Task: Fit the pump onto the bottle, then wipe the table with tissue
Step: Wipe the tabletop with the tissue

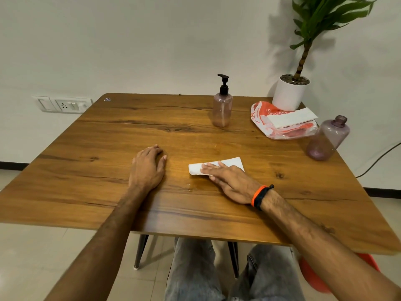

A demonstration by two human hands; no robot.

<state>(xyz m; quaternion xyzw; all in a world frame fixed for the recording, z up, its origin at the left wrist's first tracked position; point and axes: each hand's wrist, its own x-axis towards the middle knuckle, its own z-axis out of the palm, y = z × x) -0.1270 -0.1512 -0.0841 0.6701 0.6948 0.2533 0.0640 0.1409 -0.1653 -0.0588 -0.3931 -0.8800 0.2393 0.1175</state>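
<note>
Right hand [230, 181] presses flat on the tissue [217, 166].

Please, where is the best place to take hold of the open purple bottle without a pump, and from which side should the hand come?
Probably grip the open purple bottle around its straight middle body, below the shoulder, coming from the front, the person's side. It stands upright near the right table edge; the tissue pack lies close on its left. The right hand is nearest, but presses the tissue.
</note>
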